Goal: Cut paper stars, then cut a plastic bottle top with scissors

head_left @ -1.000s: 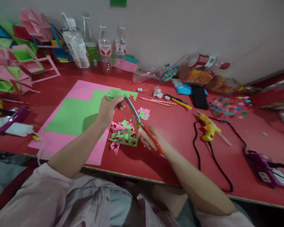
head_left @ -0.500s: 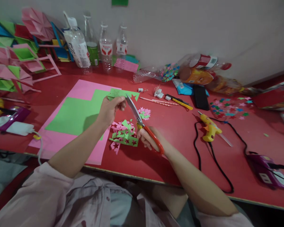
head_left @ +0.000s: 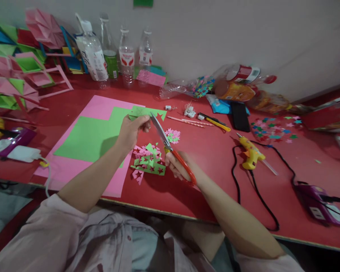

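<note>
My left hand [head_left: 132, 132] pinches a green paper strip [head_left: 151, 110] between thumb and fingers. A star-shaped cut-out shows near the strip's right end, with faint outlines drawn further left. My right hand [head_left: 176, 165] grips a pair of scissors [head_left: 183, 162] by its orange-red handles. The blades point up and left, their tips at the strip just beside my left thumb; whether they bite into the paper I cannot tell. Below the blades lie pink and green paper scraps [head_left: 150, 160] with star holes. Small cut paper stars [head_left: 172, 136] are heaped right of the blades.
Green sheets [head_left: 87, 138] lie on a pink sheet [head_left: 116, 185] at left. A yellow glue gun [head_left: 252, 153] and its black cord are at right. Plastic bottles [head_left: 127, 56] line the wall. Behind are a cutter [head_left: 218, 124], phone [head_left: 240, 116] and scattered stars [head_left: 274, 130]. Folded paper models [head_left: 19, 75] fill the left.
Almost nothing differs. The scissors and my right hand have shifted very slightly; my left hand keeps its hold on the green strip.
</note>
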The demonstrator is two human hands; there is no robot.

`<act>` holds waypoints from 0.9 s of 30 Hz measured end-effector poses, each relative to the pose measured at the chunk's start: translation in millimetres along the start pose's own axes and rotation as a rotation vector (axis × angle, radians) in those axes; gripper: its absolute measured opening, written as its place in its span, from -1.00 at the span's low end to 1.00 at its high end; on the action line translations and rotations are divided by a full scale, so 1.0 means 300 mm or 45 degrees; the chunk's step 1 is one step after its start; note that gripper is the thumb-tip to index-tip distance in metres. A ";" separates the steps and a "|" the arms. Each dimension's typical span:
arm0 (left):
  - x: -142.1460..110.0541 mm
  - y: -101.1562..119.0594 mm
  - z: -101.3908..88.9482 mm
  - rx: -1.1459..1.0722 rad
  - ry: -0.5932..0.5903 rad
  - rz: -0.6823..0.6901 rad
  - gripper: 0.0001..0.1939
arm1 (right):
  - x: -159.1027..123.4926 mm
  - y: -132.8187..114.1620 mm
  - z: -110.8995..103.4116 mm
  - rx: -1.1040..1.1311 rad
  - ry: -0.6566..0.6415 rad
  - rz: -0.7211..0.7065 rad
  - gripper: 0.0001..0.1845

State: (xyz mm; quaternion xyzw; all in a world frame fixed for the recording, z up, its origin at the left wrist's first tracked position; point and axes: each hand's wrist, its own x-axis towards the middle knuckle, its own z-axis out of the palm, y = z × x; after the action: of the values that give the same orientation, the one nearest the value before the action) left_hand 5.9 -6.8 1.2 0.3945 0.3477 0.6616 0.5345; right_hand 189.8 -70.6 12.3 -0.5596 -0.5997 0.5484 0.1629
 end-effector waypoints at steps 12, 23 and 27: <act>0.009 0.011 -0.005 0.028 0.001 -0.062 -0.84 | -0.001 0.000 -0.006 -0.016 0.003 -0.065 -0.57; 0.014 0.018 -0.009 0.055 -0.006 -0.076 -0.84 | 0.000 -0.005 -0.009 -0.022 0.004 -0.018 -0.57; 0.017 0.014 -0.011 0.045 -0.016 -0.071 -0.85 | -0.002 -0.008 -0.009 -0.013 0.007 -0.016 -0.59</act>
State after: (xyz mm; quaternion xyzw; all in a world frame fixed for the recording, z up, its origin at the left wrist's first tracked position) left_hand 0.5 -2.8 4.3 0.3981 0.3668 0.6376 0.5481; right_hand 191.1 -69.2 15.5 -0.5581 -0.6056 0.5426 0.1653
